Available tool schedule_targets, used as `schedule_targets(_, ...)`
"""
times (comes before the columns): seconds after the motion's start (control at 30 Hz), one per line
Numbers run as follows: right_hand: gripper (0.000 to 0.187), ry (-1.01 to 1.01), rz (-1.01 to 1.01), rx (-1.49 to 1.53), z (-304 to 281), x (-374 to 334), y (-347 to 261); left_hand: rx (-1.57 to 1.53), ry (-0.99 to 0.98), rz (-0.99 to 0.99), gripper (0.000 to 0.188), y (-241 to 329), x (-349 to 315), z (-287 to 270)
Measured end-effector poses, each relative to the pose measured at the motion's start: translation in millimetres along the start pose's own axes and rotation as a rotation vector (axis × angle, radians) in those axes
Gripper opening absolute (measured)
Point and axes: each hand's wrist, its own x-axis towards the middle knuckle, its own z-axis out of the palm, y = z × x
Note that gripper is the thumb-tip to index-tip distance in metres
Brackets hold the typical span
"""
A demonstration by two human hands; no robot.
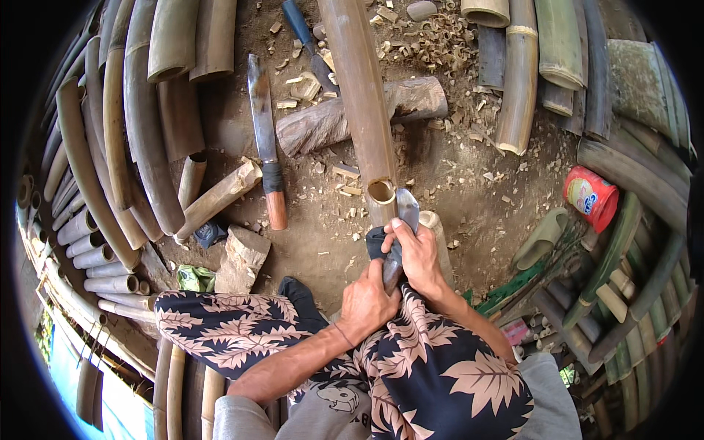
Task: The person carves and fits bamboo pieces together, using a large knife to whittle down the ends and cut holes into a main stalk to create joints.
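Note:
A long brown bamboo pole (pixel 359 95) runs from the top edge toward me, its near end cut open with a narrow tongue below the hole. Against that end lies a short wide knife blade (pixel 408 208). My right hand (pixel 416 258) is closed round the knife just below the blade tip, thumb by the bamboo tongue. My left hand (pixel 369 299) is closed lower down on the same knife, near my lap. A small black wrap or cloth (pixel 376 242) sits beside the bamboo's tip; what it belongs to is partly hidden.
The pole rests across a rough log (pixel 315 128). A machete (pixel 262 125) and a blue-handled tool (pixel 299 26) lie on the chip-strewn ground. Bamboo pieces (pixel 150 132) line the left; more bamboo (pixel 521 81), a red packet (pixel 591 198) and an olive clog (pixel 541 238) are right.

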Motion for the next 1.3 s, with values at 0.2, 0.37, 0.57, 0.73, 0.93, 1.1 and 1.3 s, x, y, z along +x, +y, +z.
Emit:
schedule_targets(0.2,0.026,-0.627,0.469,0.879,24,-3,-5,0.799,-0.035,0.467,0.018,3,18,-165)
schedule_targets(0.37,0.029,-0.656,0.484,0.889,14,6,-21,0.785,-0.408,0.445,0.026,20,66,-205)
schedule_targets(0.57,0.026,-0.357,0.364,0.432,-2,6,-27,0.383,-0.289,0.227,0.033,-32,44,-112)
schedule_targets(0.73,0.029,-0.181,0.179,-0.028,-4,5,-24,0.054,-0.153,0.007,0.040,-28,18,-39)
schedule_targets(0.93,0.037,0.007,-0.018,-0.369,-4,-5,-23,-0.220,-0.036,-0.103,0.052,-8,8,19)
schedule_targets(1.1,0.036,-0.224,0.024,-0.353,13,-7,-35,-0.305,0.031,-0.108,0.046,-37,4,-9)
schedule_targets(1.3,0.025,-0.476,0.094,0.373,39,25,-37,0.365,0.115,0.074,0.028,-18,52,-127)
